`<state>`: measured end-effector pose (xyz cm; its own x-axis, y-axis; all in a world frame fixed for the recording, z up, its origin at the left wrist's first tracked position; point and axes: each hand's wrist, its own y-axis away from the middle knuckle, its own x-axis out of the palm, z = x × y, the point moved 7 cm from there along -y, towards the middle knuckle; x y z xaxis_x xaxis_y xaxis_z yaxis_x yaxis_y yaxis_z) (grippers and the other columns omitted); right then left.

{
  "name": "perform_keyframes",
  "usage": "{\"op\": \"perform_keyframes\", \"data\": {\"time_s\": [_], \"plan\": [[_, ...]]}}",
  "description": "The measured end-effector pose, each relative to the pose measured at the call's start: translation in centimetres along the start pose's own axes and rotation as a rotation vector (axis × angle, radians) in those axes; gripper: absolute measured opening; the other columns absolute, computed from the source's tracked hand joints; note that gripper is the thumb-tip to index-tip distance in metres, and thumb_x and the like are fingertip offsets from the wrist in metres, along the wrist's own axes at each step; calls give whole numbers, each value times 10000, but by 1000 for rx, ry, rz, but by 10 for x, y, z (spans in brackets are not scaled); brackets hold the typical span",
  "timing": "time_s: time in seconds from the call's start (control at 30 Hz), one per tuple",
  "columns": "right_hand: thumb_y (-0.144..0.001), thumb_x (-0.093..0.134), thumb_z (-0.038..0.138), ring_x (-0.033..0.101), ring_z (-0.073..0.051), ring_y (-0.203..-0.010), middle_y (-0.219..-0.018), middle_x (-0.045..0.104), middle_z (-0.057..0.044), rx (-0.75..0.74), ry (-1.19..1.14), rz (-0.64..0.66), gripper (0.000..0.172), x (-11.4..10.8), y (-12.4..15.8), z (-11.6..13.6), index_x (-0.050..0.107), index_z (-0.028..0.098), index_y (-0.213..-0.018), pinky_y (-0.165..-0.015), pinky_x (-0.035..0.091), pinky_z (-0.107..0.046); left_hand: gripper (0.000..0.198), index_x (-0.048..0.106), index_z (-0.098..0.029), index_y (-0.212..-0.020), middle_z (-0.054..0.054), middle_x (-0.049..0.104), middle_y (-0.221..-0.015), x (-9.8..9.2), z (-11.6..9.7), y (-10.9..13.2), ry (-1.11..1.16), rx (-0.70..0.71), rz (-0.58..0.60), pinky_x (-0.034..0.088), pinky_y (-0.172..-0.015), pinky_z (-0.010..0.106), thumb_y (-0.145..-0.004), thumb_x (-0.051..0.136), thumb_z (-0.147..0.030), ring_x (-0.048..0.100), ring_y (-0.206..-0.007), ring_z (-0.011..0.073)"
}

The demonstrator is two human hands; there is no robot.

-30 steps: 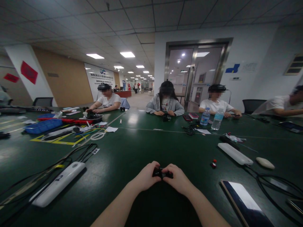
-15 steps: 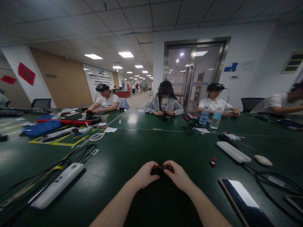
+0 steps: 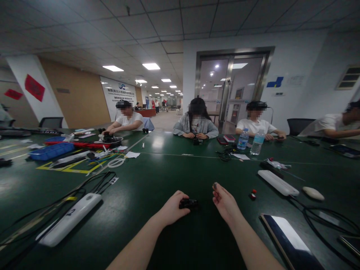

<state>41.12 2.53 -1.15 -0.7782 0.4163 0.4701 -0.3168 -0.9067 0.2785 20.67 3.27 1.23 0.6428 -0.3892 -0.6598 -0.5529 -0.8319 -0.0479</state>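
Your left hand [image 3: 174,210] has its fingers closed on a small black object [image 3: 188,203], thumb at the near side, other fingers at the far side. Whether its underside touches the tabletop [image 3: 157,180] cannot be told from this angle.

Key relation: the black object juts out to the right of your left fingers, long axis running roughly side to side, free end toward the right hand [image 3: 227,205]. Left hand is the nearer, being on it; right stands apart, a strip of bare tabletop between.

Your right fingers are drawn together, the tips pinching a tiny grey piece [image 3: 215,185], too small to identify. Those tips sit farther forward than the black object and off to its right, so from them it lies leftward and back toward you. Palm partly turned inward; the other fingers curl loosely.

About the right fingers: a little red-and-black item [image 3: 253,194] near them, out to the right; past it, a white power strip [image 3: 278,183] and a pale rounded object [image 3: 313,193]. A phone [image 3: 289,240] lies to their right and closer to you. Well left of the left fingers, another white power strip [image 3: 70,219], marked 2, lies aslant.
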Motion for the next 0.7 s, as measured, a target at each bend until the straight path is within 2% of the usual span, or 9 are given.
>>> {"op": "perform_keyframes", "data": {"time_s": [0.23, 0.7], "plan": [[-741, 573, 247, 550, -90, -593, -732, 593, 14, 49, -74, -71, 48, -6, 0, -1, 590, 213, -770, -500, 461, -203, 436, 486, -228, -1119, 23, 466, -1103, 0, 0, 0, 21, 22, -12, 406, -816, 268, -698, 580, -294, 496, -920, 138], [-735, 576, 273, 563, -113, -636, -757, 593, 7, 79, -63, -68, 73, -4, 7, 1, 595, 217, -778, -521, 471, -225, 400, 499, -244, -1105, 21, 451, -1141, 2, -4, 2, 3, -19, 28, 404, -851, 297, -713, 564, -294, 481, -969, 160]]}}
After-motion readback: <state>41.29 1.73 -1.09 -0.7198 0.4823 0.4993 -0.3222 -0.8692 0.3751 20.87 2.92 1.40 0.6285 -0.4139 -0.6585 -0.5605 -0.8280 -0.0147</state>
